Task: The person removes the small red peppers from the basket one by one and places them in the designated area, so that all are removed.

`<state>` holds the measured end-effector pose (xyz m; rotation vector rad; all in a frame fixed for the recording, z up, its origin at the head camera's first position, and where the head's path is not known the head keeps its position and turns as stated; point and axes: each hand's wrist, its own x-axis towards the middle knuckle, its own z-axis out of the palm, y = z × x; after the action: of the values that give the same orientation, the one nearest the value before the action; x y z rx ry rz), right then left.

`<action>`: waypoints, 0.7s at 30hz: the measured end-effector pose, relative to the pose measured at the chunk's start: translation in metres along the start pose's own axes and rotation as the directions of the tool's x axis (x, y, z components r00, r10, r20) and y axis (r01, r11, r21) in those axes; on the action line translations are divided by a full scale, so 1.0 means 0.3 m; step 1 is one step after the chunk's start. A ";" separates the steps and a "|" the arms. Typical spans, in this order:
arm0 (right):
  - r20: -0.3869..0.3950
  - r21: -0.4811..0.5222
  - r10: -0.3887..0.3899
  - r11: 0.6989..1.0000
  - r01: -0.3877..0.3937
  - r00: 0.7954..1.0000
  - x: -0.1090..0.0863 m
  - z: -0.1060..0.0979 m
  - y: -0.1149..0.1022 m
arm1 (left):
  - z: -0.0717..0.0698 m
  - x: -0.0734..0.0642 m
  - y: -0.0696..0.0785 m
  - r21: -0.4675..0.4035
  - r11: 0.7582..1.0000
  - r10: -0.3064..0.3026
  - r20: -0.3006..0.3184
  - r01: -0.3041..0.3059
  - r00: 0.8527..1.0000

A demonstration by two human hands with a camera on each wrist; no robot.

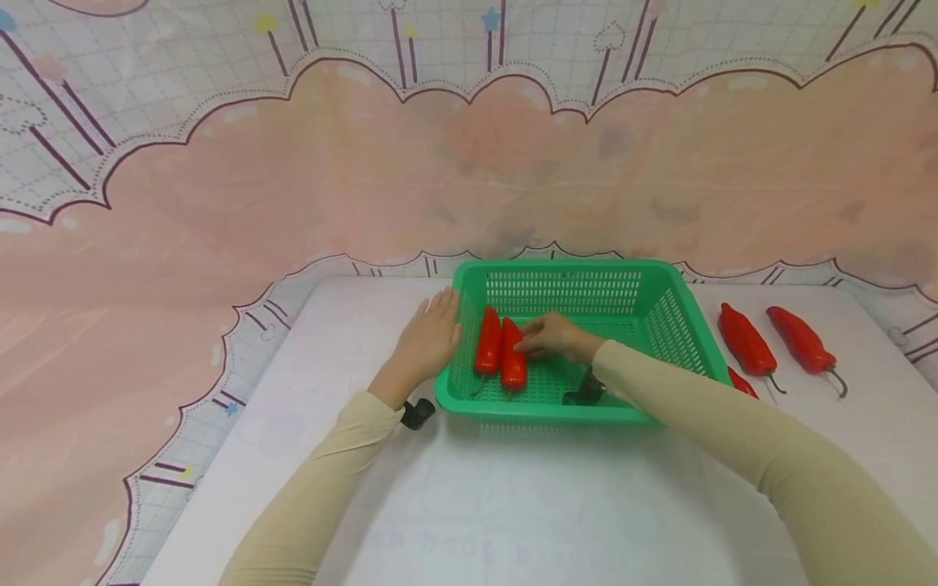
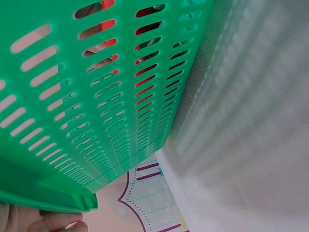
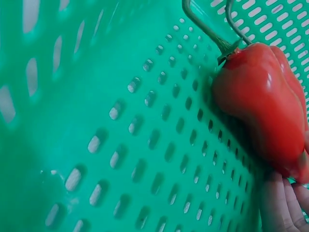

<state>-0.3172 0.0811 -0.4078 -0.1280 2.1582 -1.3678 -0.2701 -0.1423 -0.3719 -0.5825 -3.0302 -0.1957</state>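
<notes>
A green plastic basket [image 1: 564,413] with slotted walls stands on the white table. Two long red peppers [image 1: 488,342] lie side by side at its left end, stems towards me. My right hand [image 1: 554,335] reaches inside and pinches the right-hand pepper [image 1: 513,370] near its far tip. In the right wrist view, fingers [image 3: 280,203] sit at the tip of this pepper [image 3: 263,101], whose green stem points away. My left hand [image 1: 428,334] rests against the basket's left rim, fingers straight; the left wrist view shows its fingers [image 2: 58,221] at the rim.
To the right of the basket, two more red peppers [image 1: 747,340] lie on the table [image 1: 469,505], and another pepper [image 1: 742,382] is partly hidden by the basket rim and right sleeve. A patterned pink-and-white cloth [image 1: 366,179] hangs behind the table.
</notes>
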 end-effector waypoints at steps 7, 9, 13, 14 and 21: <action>-0.011 0.008 0.001 1.000 -0.001 1.000 -0.003 -0.003 0.000 | 0.007 0.002 -0.004 -0.007 1.000 -0.005 -0.002 0.004 1.000; -0.015 0.015 0.003 1.000 -0.003 1.000 -0.001 -0.007 0.002 | 0.008 0.002 -0.004 -0.005 1.000 -0.003 -0.005 0.003 1.000; -0.014 0.025 -0.004 1.000 0.004 1.000 0.001 -0.011 0.005 | 0.006 0.001 -0.003 -0.002 1.000 0.000 -0.010 0.000 1.000; -0.013 0.026 -0.004 1.000 0.004 1.000 0.001 -0.012 0.006 | 0.005 0.001 -0.002 -0.001 1.000 0.002 -0.012 -0.002 1.000; -0.025 -0.006 0.037 0.999 -0.038 0.999 0.001 -0.015 0.006 | 0.002 -0.002 0.001 -0.012 1.000 0.000 -0.007 0.000 1.000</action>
<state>-0.3193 0.0856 -0.4082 -0.0731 2.1747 -1.3482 -0.2696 -0.1423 -0.3723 -0.5814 -3.0248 -0.2150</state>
